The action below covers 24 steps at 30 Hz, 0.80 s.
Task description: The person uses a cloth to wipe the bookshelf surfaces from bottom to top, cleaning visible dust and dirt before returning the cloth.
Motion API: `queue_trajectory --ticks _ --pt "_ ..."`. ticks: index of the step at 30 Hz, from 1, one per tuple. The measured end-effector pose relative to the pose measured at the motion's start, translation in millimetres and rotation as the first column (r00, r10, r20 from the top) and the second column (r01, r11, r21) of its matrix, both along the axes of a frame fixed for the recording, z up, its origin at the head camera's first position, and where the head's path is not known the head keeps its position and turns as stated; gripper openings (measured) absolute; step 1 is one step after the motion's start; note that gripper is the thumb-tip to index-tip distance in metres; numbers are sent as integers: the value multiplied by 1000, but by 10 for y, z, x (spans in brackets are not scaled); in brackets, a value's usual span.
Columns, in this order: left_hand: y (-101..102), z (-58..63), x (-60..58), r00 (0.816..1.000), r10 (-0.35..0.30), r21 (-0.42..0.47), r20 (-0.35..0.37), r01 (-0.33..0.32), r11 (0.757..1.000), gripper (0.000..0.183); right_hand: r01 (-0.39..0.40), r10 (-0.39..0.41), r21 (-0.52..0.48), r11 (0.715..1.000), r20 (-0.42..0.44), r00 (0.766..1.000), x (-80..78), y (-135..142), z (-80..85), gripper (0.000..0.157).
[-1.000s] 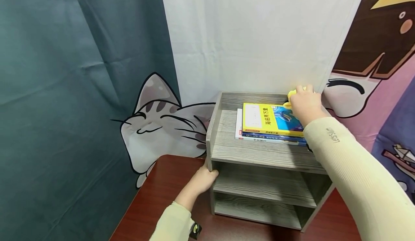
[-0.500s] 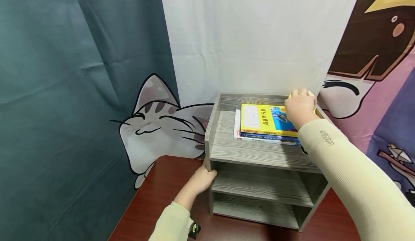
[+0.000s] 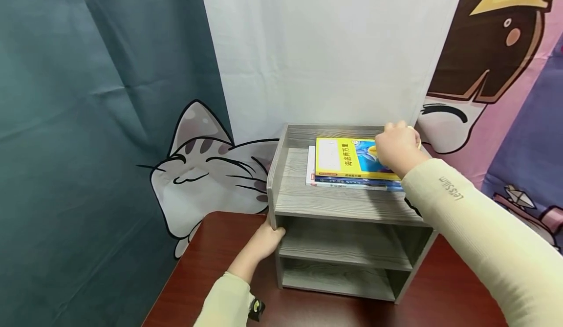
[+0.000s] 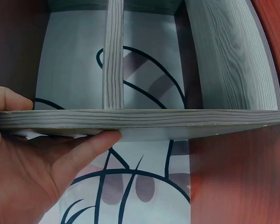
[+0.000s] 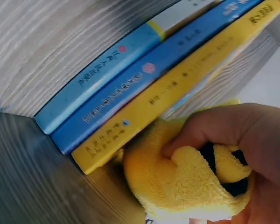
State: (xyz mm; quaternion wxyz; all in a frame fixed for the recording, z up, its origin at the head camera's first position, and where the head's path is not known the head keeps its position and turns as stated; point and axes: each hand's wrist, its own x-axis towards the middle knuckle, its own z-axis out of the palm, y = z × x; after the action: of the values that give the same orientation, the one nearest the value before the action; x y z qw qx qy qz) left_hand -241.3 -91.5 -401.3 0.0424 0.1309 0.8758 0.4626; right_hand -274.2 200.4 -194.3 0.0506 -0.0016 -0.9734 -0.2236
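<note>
My right hand (image 3: pixel 397 145) grips a bunched, fuzzy yellow cloth (image 5: pixel 191 179) with black patches at the right end of the shelf's top. The cloth lies right beside a stack of books: a yellow book (image 3: pixel 330 157) on top, a blue book (image 5: pixel 116 100) under it, a white and light-blue book (image 5: pixel 100 74) at the bottom. At the left, my left hand (image 3: pixel 265 239) holds the side panel of the grey wood-grain shelf (image 3: pixel 325 204). In the left wrist view the thumb and fingers lie on opposite faces of the panel (image 4: pixel 149 119).
The shelf stands on a reddish-brown table (image 3: pixel 224 241), with two lower compartments facing me. Behind it hangs a white cloth backdrop (image 3: pixel 330 53) with a cartoon cat (image 3: pixel 202 170) at left. A teal curtain (image 3: pixel 66 146) covers the left.
My right hand has shifted slightly toward me along the shelf's right side with the cloth. The head view has turned a little right. My left hand keeps its hold; the books stay put.
</note>
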Motion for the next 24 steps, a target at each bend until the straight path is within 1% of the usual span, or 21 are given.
queue_trajectory --ticks 2,8,15,20,24 --pt "-6 0 -7 1000 3 3 -6 -3 1000 66 -5 5 -4 1000 19 1000 36 -25 34 23" --pt "-20 -10 -13 1000 0 27 10 -1 1000 65 -4 4 -1 1000 79 997 159 -90 90 28" --pt "-3 -23 0 1000 -6 36 3 6 999 64 -5 2 34 999 105 994 326 -136 118 35" --pt "-10 -6 6 1000 0 20 11 0 1000 64 -22 14 60 998 127 992 413 -169 125 27" --pt "-8 1 6 1000 7 7 10 -7 1000 64 -21 8 91 996 141 990 465 -198 102 20"
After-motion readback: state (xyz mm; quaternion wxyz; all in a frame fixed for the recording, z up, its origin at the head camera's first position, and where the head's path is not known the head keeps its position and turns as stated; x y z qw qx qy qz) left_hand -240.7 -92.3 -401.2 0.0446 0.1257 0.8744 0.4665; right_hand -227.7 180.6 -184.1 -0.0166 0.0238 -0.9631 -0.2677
